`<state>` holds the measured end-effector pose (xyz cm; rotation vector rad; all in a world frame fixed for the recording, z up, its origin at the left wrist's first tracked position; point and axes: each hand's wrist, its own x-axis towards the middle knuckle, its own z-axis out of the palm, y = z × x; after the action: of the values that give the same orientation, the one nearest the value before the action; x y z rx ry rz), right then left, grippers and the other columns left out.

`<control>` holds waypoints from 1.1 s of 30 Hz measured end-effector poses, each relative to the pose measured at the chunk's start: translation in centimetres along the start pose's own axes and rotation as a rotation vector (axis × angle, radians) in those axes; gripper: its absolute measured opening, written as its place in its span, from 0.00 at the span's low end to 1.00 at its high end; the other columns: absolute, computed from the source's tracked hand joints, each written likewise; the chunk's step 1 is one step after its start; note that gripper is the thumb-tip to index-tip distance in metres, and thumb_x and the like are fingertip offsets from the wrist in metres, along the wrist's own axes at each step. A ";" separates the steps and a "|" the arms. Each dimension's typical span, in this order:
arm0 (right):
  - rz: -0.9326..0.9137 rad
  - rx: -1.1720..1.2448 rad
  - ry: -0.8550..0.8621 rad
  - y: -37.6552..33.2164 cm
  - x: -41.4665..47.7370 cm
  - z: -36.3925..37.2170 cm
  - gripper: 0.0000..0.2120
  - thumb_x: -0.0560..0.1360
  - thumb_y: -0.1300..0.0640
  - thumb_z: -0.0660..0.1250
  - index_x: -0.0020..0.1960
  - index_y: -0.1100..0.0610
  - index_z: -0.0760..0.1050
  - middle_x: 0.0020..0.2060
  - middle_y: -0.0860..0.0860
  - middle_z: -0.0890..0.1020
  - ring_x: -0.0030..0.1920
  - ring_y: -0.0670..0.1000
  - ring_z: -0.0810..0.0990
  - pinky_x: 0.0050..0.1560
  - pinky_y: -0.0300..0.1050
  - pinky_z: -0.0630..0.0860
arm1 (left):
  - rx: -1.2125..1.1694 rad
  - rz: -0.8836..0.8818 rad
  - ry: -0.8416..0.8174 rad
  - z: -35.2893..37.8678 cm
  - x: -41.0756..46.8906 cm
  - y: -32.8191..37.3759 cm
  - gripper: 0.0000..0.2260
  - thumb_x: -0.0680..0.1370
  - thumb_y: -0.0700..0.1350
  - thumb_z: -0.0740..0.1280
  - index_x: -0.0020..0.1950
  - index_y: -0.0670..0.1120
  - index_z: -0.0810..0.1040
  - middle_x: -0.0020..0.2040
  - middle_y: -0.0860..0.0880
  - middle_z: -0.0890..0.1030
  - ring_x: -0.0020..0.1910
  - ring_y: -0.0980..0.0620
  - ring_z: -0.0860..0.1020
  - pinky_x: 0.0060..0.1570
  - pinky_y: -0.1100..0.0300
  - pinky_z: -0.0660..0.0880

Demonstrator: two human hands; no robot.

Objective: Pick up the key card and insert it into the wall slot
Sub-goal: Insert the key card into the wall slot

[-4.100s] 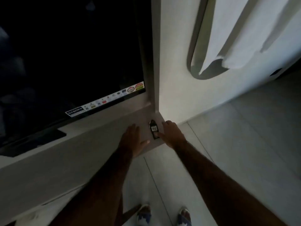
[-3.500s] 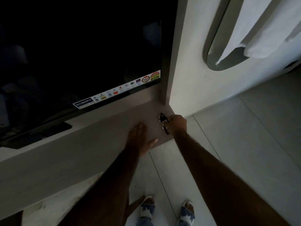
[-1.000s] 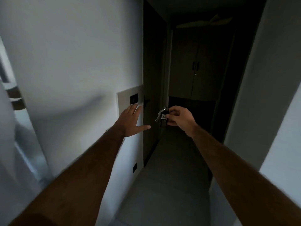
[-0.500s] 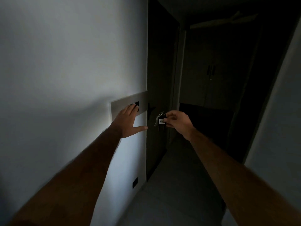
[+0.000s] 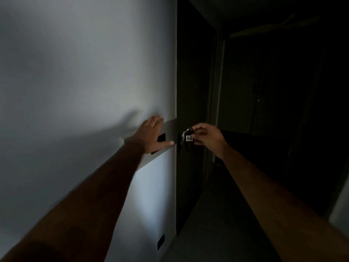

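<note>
Left hand (image 5: pixel 151 138) pressed flat, fingers spread, on the grey wall panel (image 5: pixel 170 129), partly covering a black slot (image 5: pixel 162 137). Right hand (image 5: pixel 206 138) pinches the key card (image 5: pixel 188 138) with keys, just beside the panel edge.

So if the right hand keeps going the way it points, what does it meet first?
Probably the dark slot piece at the wall's corner edge, just ahead of the key card pinched in the right hand; depth is unclear.

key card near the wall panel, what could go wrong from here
The left hand lies flat over the dark slot on the wall panel, so it may block the way in. The right hand pinches the key card with a key dangling beside it, which could snag. The dim light makes aiming hard.
</note>
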<state>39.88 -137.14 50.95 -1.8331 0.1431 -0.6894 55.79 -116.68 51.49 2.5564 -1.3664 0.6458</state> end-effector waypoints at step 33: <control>-0.192 0.090 -0.474 12.5 34.7 4.2 0.11 0.73 0.67 0.71 0.48 0.51 0.81 0.43 0.53 0.81 0.48 0.54 0.83 0.47 0.54 0.84 | 0.382 -0.214 0.175 6.6 18.7 -10.9 0.51 0.74 0.77 0.50 0.83 0.39 0.54 0.84 0.38 0.56 0.84 0.38 0.55 0.82 0.40 0.53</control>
<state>73.44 -152.91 52.23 -1.8867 -0.3734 -0.3668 75.80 -126.85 54.61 2.7933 -0.9725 1.1509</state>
